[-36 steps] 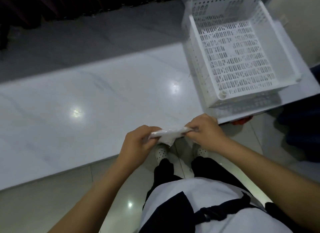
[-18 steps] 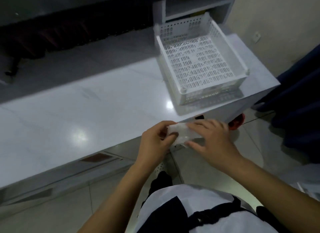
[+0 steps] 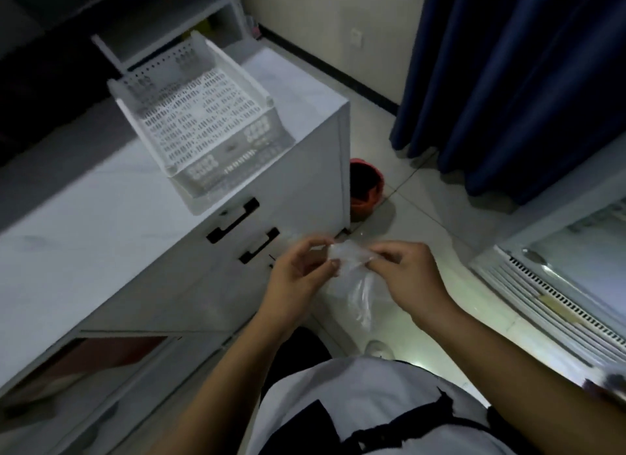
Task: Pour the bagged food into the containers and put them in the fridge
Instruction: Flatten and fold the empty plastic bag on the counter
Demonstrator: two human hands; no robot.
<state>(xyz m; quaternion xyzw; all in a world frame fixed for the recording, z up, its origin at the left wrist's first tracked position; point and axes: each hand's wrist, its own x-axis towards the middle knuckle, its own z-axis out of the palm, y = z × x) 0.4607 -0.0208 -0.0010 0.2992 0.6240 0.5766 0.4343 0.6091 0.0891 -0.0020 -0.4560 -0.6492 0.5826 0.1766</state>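
Observation:
A thin clear plastic bag, crumpled and seemingly empty, hangs between my hands in front of my body. My left hand pinches its top edge from the left. My right hand pinches the same edge from the right, fingertips nearly touching the left ones. The bag's loose lower part dangles above the floor. No food containers are in view. A fridge with a glass door and a white vent grille stands at the right edge.
A white perforated basket, empty, sits at the end of the white marble counter. Cabinet drawers with black handles face me. A red bin stands on the tiled floor by the counter's corner. Dark blue curtains hang behind.
The view has swung right, off the counter toward the floor and fridge. The bag, first bunched tightly between both hands, now hangs loosely unfolded from my fingertips.

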